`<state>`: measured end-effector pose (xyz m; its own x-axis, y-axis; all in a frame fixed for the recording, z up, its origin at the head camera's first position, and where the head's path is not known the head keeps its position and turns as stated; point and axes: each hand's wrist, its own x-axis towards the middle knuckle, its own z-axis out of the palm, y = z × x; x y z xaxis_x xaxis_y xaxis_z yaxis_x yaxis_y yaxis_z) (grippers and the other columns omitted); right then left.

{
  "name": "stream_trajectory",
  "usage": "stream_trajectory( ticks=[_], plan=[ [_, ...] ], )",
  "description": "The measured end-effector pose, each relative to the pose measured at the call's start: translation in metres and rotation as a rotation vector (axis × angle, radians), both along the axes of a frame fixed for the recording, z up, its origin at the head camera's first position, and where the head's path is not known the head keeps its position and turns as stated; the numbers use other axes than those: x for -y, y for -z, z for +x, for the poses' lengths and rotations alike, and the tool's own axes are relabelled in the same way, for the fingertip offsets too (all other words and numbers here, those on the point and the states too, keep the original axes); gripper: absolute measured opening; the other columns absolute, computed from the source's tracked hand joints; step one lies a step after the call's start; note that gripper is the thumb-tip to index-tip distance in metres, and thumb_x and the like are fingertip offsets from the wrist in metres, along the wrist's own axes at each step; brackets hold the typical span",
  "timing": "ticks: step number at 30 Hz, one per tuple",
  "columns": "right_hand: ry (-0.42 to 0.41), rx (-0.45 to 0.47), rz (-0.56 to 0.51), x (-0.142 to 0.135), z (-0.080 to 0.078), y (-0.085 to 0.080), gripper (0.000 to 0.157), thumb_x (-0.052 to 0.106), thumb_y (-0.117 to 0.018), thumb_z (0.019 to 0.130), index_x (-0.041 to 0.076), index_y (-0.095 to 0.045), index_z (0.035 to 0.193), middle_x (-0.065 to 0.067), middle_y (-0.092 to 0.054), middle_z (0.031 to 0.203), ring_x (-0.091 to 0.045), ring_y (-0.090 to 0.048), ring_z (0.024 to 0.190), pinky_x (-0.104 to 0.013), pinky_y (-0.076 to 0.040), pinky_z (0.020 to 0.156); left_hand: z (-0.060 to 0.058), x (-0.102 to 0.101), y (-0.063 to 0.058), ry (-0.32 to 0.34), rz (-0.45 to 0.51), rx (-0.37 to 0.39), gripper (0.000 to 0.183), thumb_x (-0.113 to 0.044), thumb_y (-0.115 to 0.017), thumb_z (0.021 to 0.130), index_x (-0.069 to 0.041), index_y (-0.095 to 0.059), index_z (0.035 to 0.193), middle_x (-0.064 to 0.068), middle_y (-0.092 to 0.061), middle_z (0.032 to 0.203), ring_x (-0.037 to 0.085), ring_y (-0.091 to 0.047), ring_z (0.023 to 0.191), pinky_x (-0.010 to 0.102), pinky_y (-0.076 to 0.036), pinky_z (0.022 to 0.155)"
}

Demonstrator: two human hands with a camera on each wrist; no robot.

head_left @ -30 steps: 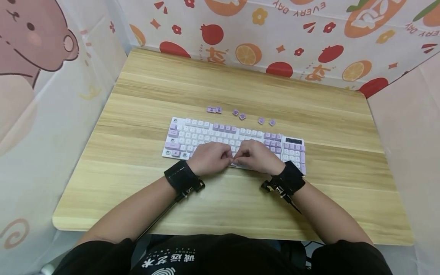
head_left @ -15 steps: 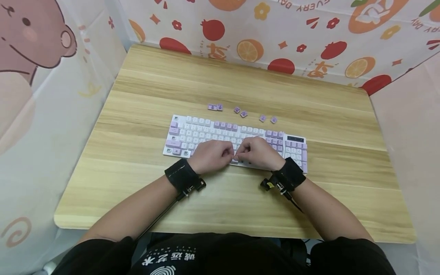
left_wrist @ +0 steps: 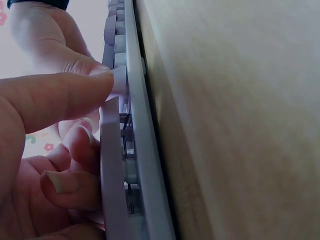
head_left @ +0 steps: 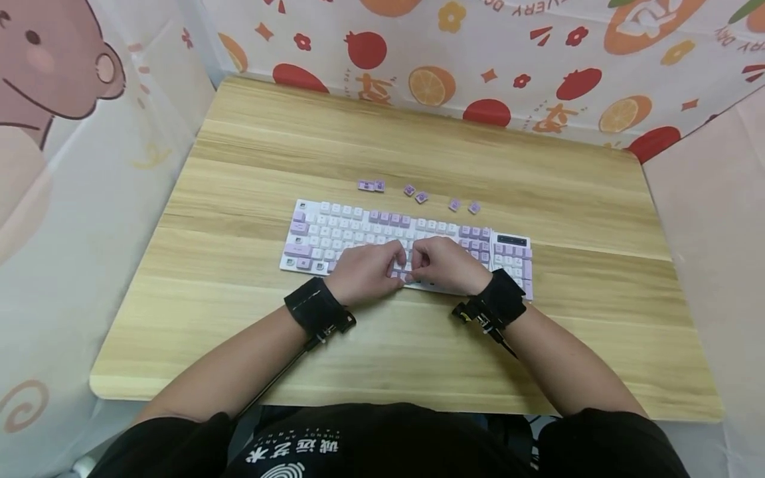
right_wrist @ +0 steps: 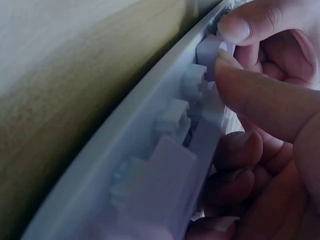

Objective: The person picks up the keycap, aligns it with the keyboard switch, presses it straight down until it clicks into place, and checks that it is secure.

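A white and purple keyboard (head_left: 346,232) lies in front of me, with both hands at its front edge. A small purple keycap (right_wrist: 211,46) stands in its bottom row, between my two thumb tips. My left hand (head_left: 367,271) reaches it with an extended thumb, the other fingers loosely bent over the keys. My right hand (head_left: 451,265) touches its near side with the thumb tip, fingers bent below. Bare switch stems (right_wrist: 175,117) show beside it in the right wrist view. A long purple keycap (left_wrist: 111,165) sits closest to my left fingers, with gaps under its edge.
Several loose purple keycaps (head_left: 422,197) lie in a scattered row behind the keyboard. A number pad section (head_left: 512,260) with a dark display strip forms the keyboard's right end. The wooden table (head_left: 358,352) is bounded by printed curtains (head_left: 526,66).
Thumbs and index fingers, close together at the fingertips earlier, have spread slightly, and a gap shows between the left thumb and index finger. Both hands stay at the same spot on the keyboard.
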<state>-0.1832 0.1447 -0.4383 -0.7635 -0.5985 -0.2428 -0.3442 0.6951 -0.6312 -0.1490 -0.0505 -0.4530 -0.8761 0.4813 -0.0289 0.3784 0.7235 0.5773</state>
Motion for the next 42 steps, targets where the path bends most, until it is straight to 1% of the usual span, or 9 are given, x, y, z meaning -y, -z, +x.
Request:
stream_trajectory(
  ticks=[5,13,16,18,23,26,34,37,42],
  plan=[
    [-0.004,0.015,0.015,0.004,0.001,-0.004,0.021,0.017,-0.078,0.083,0.016,-0.059,0.072,0.003,-0.058,0.066,-0.013,-0.051,0.063,-0.029,-0.04,0.06,0.002,0.003,-0.002,0.0,0.009,0.014,0.022,-0.026,-0.078,0.08,-0.021,-0.062,0.095,-0.006,-0.056,0.07,0.012,-0.053,0.064,0.031,-0.04,0.056],
    [-0.076,0.023,-0.01,-0.006,-0.002,-0.012,0.018,0.032,-0.074,0.088,0.023,-0.064,0.077,0.005,-0.061,0.071,-0.013,-0.054,0.065,-0.031,-0.044,0.061,0.006,0.003,-0.002,-0.002,0.017,0.035,0.016,-0.03,-0.076,0.083,-0.023,-0.064,0.091,-0.007,-0.056,0.07,0.011,-0.053,0.065,0.031,-0.041,0.057],
    [-0.066,-0.041,-0.035,-0.011,-0.015,-0.02,0.014,0.032,-0.071,0.091,0.022,-0.067,0.082,0.005,-0.063,0.076,-0.014,-0.055,0.067,-0.032,-0.046,0.061,0.007,0.003,-0.003,0.001,0.014,0.049,0.017,-0.03,-0.076,0.082,-0.023,-0.065,0.092,-0.007,-0.056,0.07,0.011,-0.053,0.065,0.031,-0.042,0.057],
    [-0.031,-0.095,-0.024,-0.013,-0.03,-0.025,0.012,0.031,-0.069,0.092,0.021,-0.067,0.086,0.003,-0.063,0.079,-0.016,-0.055,0.069,-0.032,-0.046,0.062,0.008,0.003,-0.003,0.005,0.008,0.05,0.017,-0.03,-0.077,0.082,-0.022,-0.065,0.092,-0.007,-0.056,0.07,0.011,-0.053,0.064,0.031,-0.042,0.058],
    [0.04,-0.178,0.086,-0.01,-0.072,-0.033,0.01,0.026,-0.071,0.09,0.017,-0.067,0.091,-0.003,-0.06,0.086,-0.021,-0.053,0.078,-0.036,-0.044,0.066,0.009,0.005,-0.004,0.009,-0.001,0.049,0.017,-0.03,-0.076,0.082,-0.023,-0.065,0.091,-0.008,-0.055,0.07,0.01,-0.052,0.064,0.03,-0.041,0.057],
    [0.041,-0.198,0.165,-0.002,-0.088,-0.033,0.012,0.025,-0.071,0.089,0.014,-0.065,0.089,-0.004,-0.059,0.09,-0.023,-0.053,0.081,-0.037,-0.043,0.07,0.01,0.005,-0.004,0.009,0.0,0.048,0.017,-0.031,-0.077,0.082,-0.023,-0.065,0.091,-0.008,-0.055,0.069,0.01,-0.052,0.064,0.03,-0.041,0.057],
    [0.031,-0.149,0.357,0.018,-0.107,-0.027,0.027,0.033,-0.074,0.087,0.011,-0.059,0.082,-0.007,-0.056,0.078,-0.024,-0.052,0.073,-0.036,-0.042,0.066,0.014,0.004,-0.002,0.014,0.011,0.061,0.018,-0.033,-0.077,0.082,-0.023,-0.064,0.09,-0.008,-0.055,0.069,0.01,-0.052,0.063,0.03,-0.041,0.057],
    [-0.015,-0.172,0.374,0.023,-0.113,-0.028,0.026,0.026,-0.075,0.087,0.008,-0.057,0.081,-0.006,-0.052,0.075,-0.022,-0.048,0.071,-0.034,-0.038,0.067,0.014,0.005,-0.003,0.01,0.013,0.056,0.019,-0.034,-0.078,0.082,-0.024,-0.063,0.089,-0.008,-0.055,0.069,0.01,-0.052,0.063,0.029,-0.041,0.057],
    [-0.086,-0.163,0.361,0.027,-0.118,-0.033,0.015,0.014,-0.069,0.087,0.008,-0.055,0.085,-0.006,-0.052,0.078,-0.021,-0.048,0.072,-0.032,-0.038,0.066,0.012,0.009,-0.007,0.009,0.006,0.046,0.018,-0.034,-0.077,0.082,-0.025,-0.063,0.088,-0.008,-0.054,0.068,0.009,-0.051,0.063,0.029,-0.04,0.056]
  ],
)
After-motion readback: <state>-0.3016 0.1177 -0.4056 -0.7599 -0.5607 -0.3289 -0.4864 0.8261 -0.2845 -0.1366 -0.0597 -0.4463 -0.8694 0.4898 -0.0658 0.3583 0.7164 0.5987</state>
